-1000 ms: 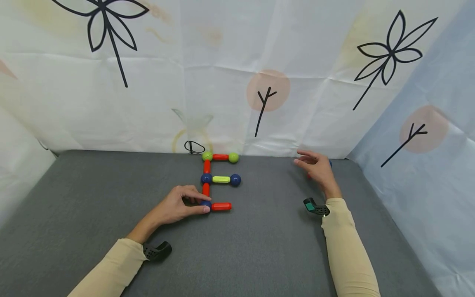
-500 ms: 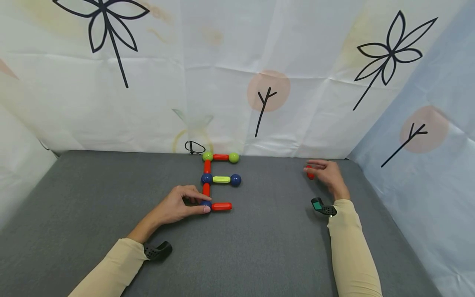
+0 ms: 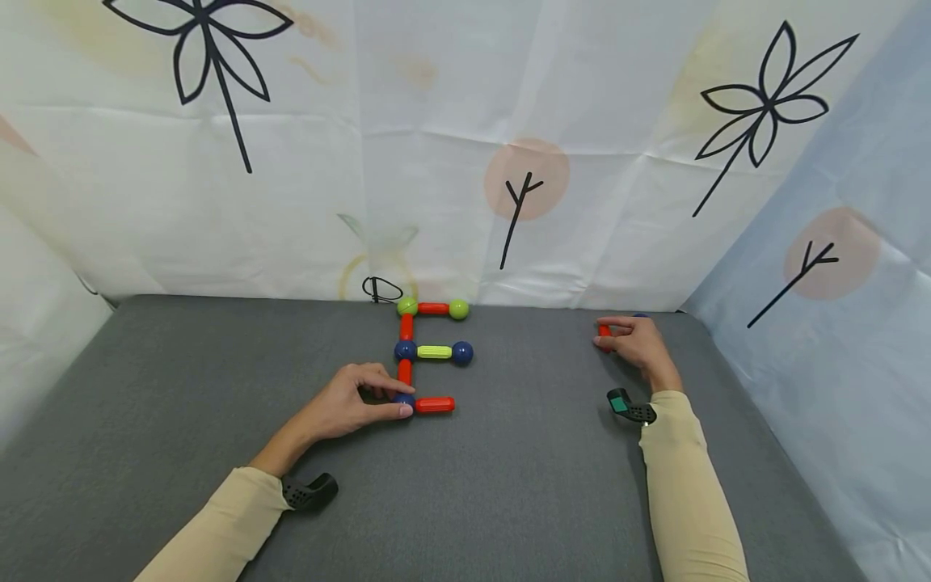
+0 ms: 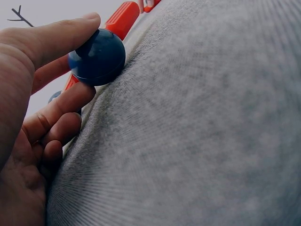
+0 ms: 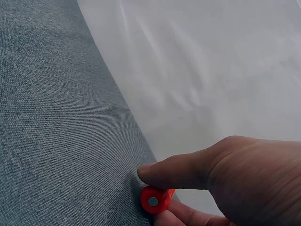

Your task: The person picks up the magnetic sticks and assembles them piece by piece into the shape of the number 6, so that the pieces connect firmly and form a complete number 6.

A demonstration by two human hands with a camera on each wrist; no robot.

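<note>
Red and yellow-green magnetic rods and balls form an E-like figure on the grey surface in the head view. My left hand pinches the blue ball at its lower left corner between thumb and fingers. From that ball a red rod points right. Off to the right, my right hand pinches another red rod by its sides, thumb against fingers. A round metal tip shows at that rod's end in the right wrist view.
Two green balls with a red rod between them top the figure. A blue ball ends its middle bar. Part of a blue piece peeks out behind my right hand. A white printed sheet rises behind the grey surface.
My right hand has moved right and toward me, its fingers closing round the red rod there. My left hand and the figure have stayed where they were.
</note>
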